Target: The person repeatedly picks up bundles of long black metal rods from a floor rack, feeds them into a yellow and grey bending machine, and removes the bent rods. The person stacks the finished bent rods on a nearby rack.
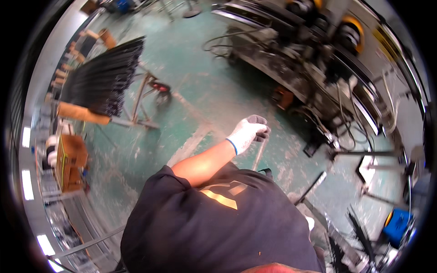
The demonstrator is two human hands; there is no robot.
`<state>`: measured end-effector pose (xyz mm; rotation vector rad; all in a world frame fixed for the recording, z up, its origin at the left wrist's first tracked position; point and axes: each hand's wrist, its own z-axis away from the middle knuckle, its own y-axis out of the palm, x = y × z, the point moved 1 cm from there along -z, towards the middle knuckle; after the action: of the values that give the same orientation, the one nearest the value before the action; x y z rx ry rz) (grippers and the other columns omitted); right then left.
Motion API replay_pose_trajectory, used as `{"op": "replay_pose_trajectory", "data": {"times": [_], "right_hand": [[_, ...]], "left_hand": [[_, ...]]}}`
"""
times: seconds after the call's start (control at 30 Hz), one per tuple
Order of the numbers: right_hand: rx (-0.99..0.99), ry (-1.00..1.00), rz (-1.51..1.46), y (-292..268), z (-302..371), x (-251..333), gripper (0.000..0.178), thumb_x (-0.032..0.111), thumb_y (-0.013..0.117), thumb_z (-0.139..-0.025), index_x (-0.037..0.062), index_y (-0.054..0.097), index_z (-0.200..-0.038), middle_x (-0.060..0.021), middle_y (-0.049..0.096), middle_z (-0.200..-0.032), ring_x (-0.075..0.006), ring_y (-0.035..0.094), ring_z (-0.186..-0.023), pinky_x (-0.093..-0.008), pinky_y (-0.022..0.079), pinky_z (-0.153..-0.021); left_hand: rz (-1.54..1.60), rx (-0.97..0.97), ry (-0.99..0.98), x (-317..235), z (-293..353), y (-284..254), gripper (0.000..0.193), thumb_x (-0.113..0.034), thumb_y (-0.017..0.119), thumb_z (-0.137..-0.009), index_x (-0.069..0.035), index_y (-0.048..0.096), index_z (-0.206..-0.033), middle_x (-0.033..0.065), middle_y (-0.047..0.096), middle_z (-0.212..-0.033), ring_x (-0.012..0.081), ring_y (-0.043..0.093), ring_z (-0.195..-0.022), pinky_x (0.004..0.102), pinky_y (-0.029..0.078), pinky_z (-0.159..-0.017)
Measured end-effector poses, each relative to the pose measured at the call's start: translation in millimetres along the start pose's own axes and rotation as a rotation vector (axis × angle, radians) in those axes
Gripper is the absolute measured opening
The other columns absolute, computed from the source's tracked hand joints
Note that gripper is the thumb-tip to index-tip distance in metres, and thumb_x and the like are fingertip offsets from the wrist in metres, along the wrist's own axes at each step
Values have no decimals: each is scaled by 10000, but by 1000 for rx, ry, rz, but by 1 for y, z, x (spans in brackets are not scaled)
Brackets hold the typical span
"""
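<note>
My left hand [248, 133] reaches out in front of my dark shirt, in a white knit glove with grey-coated fingers and a blue cuff edge. Its fingers are curled inward, and whatever they may hold is hidden. Below the fingertips runs a thin pale strip [259, 155]; whether it is held or lies on the floor I cannot tell. A small white patch at the right side of my shirt looks like the glove of my right hand [310, 223]; its fingers are hidden behind my body. Just ahead of it a dark bar [314, 186] slants upward.
At the left, many long black strips [102, 75] lie on a wheeled rack [141, 102]. Machinery [291, 63] with loose cables stands at the far right. A cardboard box [73, 157] sits at the left, a blue case [398, 227] at the lower right. The green floor [191, 68] is scuffed.
</note>
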<state>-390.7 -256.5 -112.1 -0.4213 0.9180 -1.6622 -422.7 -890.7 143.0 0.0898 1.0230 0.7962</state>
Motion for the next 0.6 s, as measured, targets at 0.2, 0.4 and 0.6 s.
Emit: {"op": "replay_pose_trajectory", "data": {"times": [0.2, 0.4, 0.6], "right_hand": [[-111, -681, -219, -81, 137, 440, 564, 376, 734, -881, -22, 664, -1274, -275, 696, -1240, -394, 664, -1197, -436, 518, -1030], [-312, -1482, -337, -204, 366, 748, 577, 266, 735, -891, 15, 582, -1388, -239, 665, -1310, -364, 657, -1207, -424, 511, -1048], [-419, -2100, -206, -220, 597, 951, 614, 344, 765, -870, 15, 569, -1350, -233, 677, -1202, -398, 652, -1136, -458, 519, -990]], "left_hand": [[-140, -466, 544, -128, 66, -213, 240, -41, 694, -909, -30, 684, -1149, 91, 745, -984, 192, 719, -854, 323, 598, -761], [-510, -922, 982, -258, 134, -413, 245, -1, 689, -914, -39, 657, -1153, 43, 718, -1032, 144, 683, -935, 292, 555, -876], [-694, -1430, 835, -270, 149, -560, 253, -65, 673, -890, -24, 658, -1139, 85, 741, -988, 187, 710, -941, 318, 548, -877]]}}
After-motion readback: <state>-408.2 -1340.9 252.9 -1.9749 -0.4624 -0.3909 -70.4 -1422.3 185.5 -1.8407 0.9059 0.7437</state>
